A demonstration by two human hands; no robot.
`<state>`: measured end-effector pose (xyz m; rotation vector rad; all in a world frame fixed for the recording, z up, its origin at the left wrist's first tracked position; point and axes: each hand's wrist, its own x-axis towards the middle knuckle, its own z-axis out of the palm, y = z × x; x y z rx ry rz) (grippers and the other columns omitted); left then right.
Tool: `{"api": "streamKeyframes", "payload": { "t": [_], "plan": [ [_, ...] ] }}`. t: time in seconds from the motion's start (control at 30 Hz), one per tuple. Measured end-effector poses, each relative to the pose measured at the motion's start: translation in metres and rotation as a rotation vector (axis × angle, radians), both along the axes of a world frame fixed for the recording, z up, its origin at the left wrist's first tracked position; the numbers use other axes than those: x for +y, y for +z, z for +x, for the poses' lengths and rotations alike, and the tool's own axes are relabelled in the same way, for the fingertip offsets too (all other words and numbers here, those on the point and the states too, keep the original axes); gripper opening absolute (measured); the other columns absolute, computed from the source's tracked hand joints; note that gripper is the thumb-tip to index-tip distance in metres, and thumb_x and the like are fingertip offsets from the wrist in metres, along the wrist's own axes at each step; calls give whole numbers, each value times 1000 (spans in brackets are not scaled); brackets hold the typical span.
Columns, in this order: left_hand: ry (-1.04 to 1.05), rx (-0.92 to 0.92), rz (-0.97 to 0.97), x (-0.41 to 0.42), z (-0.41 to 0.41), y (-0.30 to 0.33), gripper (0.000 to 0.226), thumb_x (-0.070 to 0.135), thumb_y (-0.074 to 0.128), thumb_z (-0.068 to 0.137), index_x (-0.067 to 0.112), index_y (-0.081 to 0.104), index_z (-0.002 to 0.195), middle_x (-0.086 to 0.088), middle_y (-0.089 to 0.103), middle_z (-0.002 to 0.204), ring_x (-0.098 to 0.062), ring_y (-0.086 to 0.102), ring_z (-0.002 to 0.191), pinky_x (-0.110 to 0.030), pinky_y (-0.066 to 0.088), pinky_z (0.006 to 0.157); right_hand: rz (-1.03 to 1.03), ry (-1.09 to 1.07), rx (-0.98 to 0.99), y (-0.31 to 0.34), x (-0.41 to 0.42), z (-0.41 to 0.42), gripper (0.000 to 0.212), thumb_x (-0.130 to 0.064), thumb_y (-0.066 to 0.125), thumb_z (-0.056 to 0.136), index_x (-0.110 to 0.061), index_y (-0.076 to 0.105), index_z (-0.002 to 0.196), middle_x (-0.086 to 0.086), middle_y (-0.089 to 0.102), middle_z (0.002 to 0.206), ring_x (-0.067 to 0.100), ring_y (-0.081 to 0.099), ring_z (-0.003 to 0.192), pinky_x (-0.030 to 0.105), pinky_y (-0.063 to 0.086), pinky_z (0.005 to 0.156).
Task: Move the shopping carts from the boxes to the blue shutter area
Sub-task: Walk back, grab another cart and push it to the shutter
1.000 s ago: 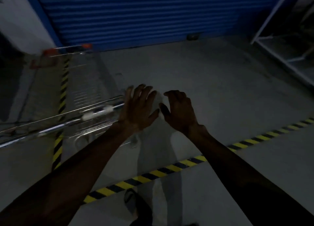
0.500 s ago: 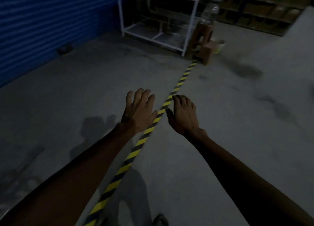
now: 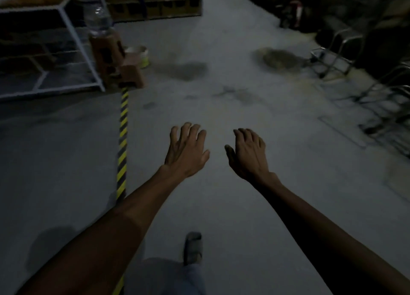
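Note:
My left hand and my right hand are stretched out side by side over the grey concrete floor, palms down, fingers apart, holding nothing. At the right edge, blurred metal frames of shopping carts stand in the dark, well beyond my right hand. Stacked cardboard boxes line the far wall. The blue shutter is out of view.
A yellow-black floor stripe runs left of my left arm toward brown brick blocks. A white metal rack stands at the left, a small bucket beside the bricks. My foot is on the floor below.
My view has swung right, away from the blue shutter and the cart left there, toward the aisle with boxes and carts. Both hands stay open and empty.

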<state>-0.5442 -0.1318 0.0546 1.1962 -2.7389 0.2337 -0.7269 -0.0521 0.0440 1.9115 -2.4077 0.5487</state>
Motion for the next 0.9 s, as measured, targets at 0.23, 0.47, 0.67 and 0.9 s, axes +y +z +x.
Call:
{"api": "streamKeyframes", "payload": {
  "t": [0.23,0.47,0.67,0.9],
  "plan": [
    [-275,-23,-19,-119,-148,7,59,47,50,89,9,49,134,-13,47,140,-34,37,131,-56,24,107,8,-321,-10,8,-59,-123,54,-40,45,98,-6,42,139,15,46,139,35,37,131,49,29,106],
    [-563,-58,2,-142,-318,10,58,49,47,91,14,45,137,-10,43,144,-32,32,136,-54,21,109,23,-658,-44,10,-34,-246,50,-38,44,98,-6,44,137,15,48,137,36,40,128,50,30,105],
    [-759,-56,-6,-125,-486,5,59,49,48,91,13,45,138,-11,42,146,-33,30,138,-55,19,110,-1,-879,-67,-2,3,-381,58,-44,32,93,-6,49,134,16,53,131,37,46,122,49,34,102],
    [-888,-59,-14,-100,-675,8,60,49,48,92,13,43,139,-11,40,147,-34,26,139,-54,17,110,26,-1009,-52,-3,28,-541,50,-36,51,95,-6,47,135,17,52,133,36,44,122,48,32,102]
  ]
}}
